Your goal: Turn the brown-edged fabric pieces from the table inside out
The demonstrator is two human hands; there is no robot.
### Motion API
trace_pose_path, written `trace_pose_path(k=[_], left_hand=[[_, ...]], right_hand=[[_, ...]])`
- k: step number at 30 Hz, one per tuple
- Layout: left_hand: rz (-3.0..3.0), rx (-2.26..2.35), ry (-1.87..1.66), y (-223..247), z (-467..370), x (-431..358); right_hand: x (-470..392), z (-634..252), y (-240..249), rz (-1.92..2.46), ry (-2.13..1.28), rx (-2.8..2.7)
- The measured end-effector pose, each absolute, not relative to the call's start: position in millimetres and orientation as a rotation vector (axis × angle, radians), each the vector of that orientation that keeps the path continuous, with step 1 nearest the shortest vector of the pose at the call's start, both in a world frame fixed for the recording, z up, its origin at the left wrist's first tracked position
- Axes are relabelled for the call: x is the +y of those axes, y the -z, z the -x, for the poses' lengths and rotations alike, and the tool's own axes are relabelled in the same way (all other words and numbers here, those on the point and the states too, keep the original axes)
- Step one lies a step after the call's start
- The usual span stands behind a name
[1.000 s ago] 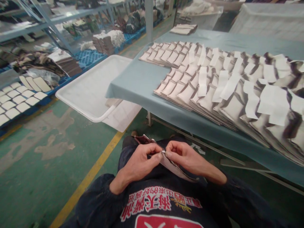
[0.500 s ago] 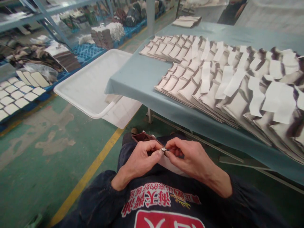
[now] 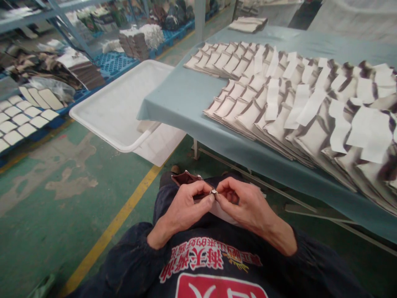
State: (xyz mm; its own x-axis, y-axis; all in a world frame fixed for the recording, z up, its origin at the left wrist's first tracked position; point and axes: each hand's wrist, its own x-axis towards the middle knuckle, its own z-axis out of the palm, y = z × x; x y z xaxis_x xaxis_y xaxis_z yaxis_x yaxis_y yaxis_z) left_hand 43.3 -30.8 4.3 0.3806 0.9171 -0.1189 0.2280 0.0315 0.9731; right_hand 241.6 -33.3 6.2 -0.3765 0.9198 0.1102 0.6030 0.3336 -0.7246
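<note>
Over my lap, my left hand (image 3: pixel 190 207) and my right hand (image 3: pixel 243 203) meet at the fingertips. Both pinch the edge of a folded fabric piece (image 3: pixel 186 178), dark brown on one face, with a white part (image 3: pixel 225 215) hanging below my fingers. A small pale bit of its edge shows between the two thumbs. My other fingers are curled, and they hide most of the piece.
A table with a blue-green cover (image 3: pixel 173 99) stands ahead and to the right, bearing overlapping rows of beige fabric pieces (image 3: pixel 248 111) with white strips. Left of it is a white tub (image 3: pixel 108 111). Pallets (image 3: pixel 114 64) with stacked goods line the far left.
The view has shifted slightly. Both hands stay pinched on the fabric, with only a tiny movement at the fingertips.
</note>
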Motion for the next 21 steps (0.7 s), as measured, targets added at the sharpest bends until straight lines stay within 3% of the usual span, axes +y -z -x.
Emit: trace_pose_path(k=[7, 16, 21], left_hand=[[-1.613, 1.167, -0.782, -5.6, -49.9, -32.6], [-1.587, 1.214, -0.835, -2.6, -58.5, -37.6], [-1.499, 1.299, -0.899, -0.4, -67.3, -43.0]], right_hand=[[-25.8, -247.9, -9.7, 1.077, -0.386, -2.309], [-31.7, -242.4, -7.0, 1.415, -1.040, -1.893], [-36.7, -226.6, 1.3, 1.494, -1.351, -1.397]])
